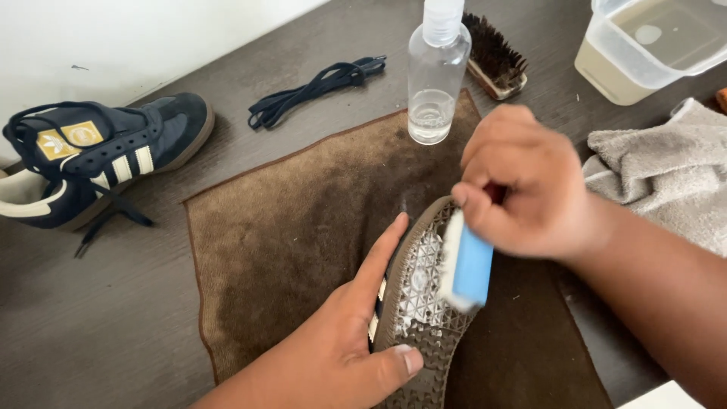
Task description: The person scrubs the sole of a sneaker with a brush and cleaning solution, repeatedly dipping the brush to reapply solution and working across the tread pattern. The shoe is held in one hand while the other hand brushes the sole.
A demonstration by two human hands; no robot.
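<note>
Left hand (341, 341): fingers clamped on the upturned shoe (420, 303), bracing it.
Right hand (522, 185): fingers closed around the blue brush (468, 261).
Technique: short strokes, sole kept over the brown towel (288, 227).

Sole: the tan rubber shoe sole (424, 318) you steady is matt, its moulded tread rough, with white foam on it.
Brush: your blue plastic-backed brush (471, 266) looks smooth.
Mat: brown cloth towel (288, 242), soft, matt nap.
Bottle: clear glossy plastic spray bottle (435, 76).
Table: dark wood-grain tabletop (98, 318), matt.
Rag: grey terry cloth (666, 174), coarse.
</note>
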